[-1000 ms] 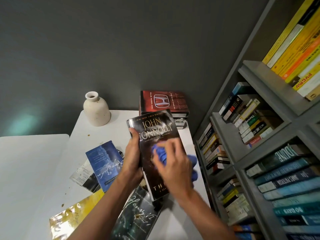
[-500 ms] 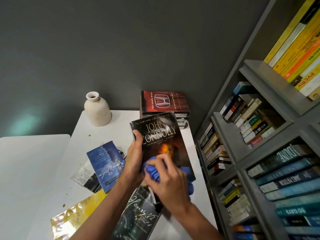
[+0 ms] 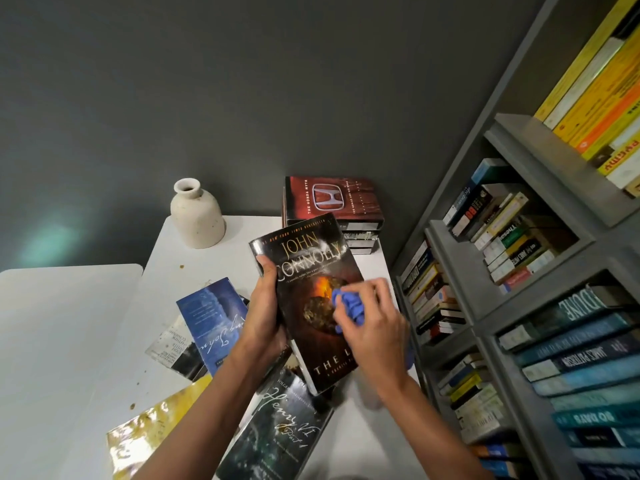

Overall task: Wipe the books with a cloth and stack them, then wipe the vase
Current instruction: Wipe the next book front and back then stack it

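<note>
My left hand (image 3: 265, 306) grips the paperback (image 3: 304, 271) by its long edge; my right hand (image 3: 375, 329) bunches the soft cloth (image 3: 348, 306) against its cover. Light, stiff, probably slick.

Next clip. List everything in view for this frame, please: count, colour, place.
Connolly book: 1, black with orange glow, held above tabletop.
cloth: 1, blue, bunched on its cover.
book stack: several, red Honda book topmost, back of tabletop.
loose books: 4, blue, black-white, yellow, dark, scattered nearer.
vase: 1, cream, back left of the stack.
tabletop: 2 panels, white, things on the right one.
bookshelf: 1, grey, right, full.
left hand: 1, grips the Connolly book's edge.
right hand: 1, holds the cloth on the cover.
</note>
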A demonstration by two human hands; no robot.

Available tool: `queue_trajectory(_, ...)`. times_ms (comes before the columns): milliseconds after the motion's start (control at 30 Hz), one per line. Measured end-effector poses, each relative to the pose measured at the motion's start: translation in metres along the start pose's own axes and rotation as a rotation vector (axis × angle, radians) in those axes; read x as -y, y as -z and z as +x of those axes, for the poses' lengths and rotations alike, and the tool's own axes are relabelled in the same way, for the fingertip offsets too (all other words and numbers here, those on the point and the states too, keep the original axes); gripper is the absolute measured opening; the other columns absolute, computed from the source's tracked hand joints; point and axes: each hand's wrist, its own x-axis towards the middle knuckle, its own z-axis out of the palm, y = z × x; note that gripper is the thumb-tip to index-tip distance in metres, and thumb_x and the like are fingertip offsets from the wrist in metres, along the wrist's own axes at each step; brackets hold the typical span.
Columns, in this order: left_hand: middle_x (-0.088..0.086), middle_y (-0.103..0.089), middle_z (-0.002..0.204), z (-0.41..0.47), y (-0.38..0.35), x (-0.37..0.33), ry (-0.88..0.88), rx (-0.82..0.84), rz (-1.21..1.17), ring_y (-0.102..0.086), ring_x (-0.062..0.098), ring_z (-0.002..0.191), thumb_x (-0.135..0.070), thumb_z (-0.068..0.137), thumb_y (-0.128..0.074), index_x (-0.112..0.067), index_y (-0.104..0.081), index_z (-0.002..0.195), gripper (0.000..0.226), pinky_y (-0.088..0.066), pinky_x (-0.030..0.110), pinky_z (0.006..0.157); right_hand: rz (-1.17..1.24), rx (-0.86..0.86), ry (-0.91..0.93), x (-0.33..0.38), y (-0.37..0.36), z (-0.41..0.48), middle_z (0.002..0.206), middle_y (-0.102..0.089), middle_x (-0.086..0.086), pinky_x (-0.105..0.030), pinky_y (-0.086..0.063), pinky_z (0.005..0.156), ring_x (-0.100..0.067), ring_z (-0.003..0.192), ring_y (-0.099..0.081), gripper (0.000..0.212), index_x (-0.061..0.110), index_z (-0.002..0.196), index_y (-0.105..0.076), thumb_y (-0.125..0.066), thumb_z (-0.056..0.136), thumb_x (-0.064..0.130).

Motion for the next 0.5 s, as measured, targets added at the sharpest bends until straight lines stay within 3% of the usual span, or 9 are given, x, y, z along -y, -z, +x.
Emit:
queue_trajectory(67, 0.017, -0.06, 0.132, -0.004, -0.007, 0.0, 0.007, 0.008, 0.029, -0.058, 0.033, 0.122, -0.076, 0.075, -0.046, -0.011, -0.052, 0.137, 0.09, -0.044, 0.051, 0.105, -0.031, -0.035, -0.015, 0.011, -0.005, 0.013, 0.094, -0.052, 0.002, -0.019, -0.042, 0.047, -0.011, 0.061, -0.058, 0.025, 0.018, 0.092, -0.059, -0.05, 0.086, 0.04)
queue_trajectory(167, 0.016, -0.062, 0.129, -0.003, -0.011, -0.003, -0.024, -0.068, 0.092, -0.064, 0.028, 0.11, -0.077, 0.078, -0.05, -0.01, -0.056, 0.133, 0.086, -0.052, 0.039, 0.095, -0.014, 0.044, 0.14, 0.041, -0.016, -0.007, 0.096, -0.054, 0.0, -0.026, -0.051, 0.052, -0.012, 0.068, -0.059, 0.018, 0.021, 0.097, -0.057, -0.057, 0.085, 0.035)
queue_trajectory(267, 0.017, -0.059, 0.133, -0.002, -0.007, -0.004, -0.031, -0.08, 0.054, -0.058, 0.032, 0.121, -0.076, 0.079, -0.052, -0.011, -0.053, 0.136, 0.087, -0.042, 0.048, 0.107, 0.039, 0.097, 0.205, 0.031, -0.009, -0.027, 0.095, -0.054, 0.002, -0.025, -0.051, 0.054, -0.01, 0.069, -0.057, 0.016, 0.022, 0.095, -0.06, -0.063, 0.083, 0.032)
queue_trajectory(400, 0.014, -0.065, 0.126, -0.006, -0.007, -0.005, -0.017, -0.026, -0.019, -0.064, 0.028, 0.114, -0.069, 0.085, -0.036, -0.012, -0.057, 0.131, 0.077, -0.057, 0.039, 0.089, 0.05, 0.067, 0.149, 0.012, 0.002, -0.022, 0.092, -0.054, 0.004, -0.025, -0.05, 0.051, -0.008, 0.066, -0.055, 0.015, 0.02, 0.093, -0.064, -0.066, 0.082, 0.029)
queue_trajectory(500, 0.015, -0.068, 0.118, -0.01, -0.013, -0.002, 0.013, 0.013, -0.018, -0.068, 0.027, 0.105, -0.068, 0.089, -0.033, -0.007, -0.058, 0.128, 0.076, -0.058, 0.034, 0.085, 0.063, 0.063, 0.208, 0.027, -0.006, -0.014, 0.092, -0.057, 0.004, -0.022, -0.048, 0.055, -0.009, 0.068, -0.057, 0.013, 0.019, 0.093, -0.065, -0.064, 0.084, 0.029)
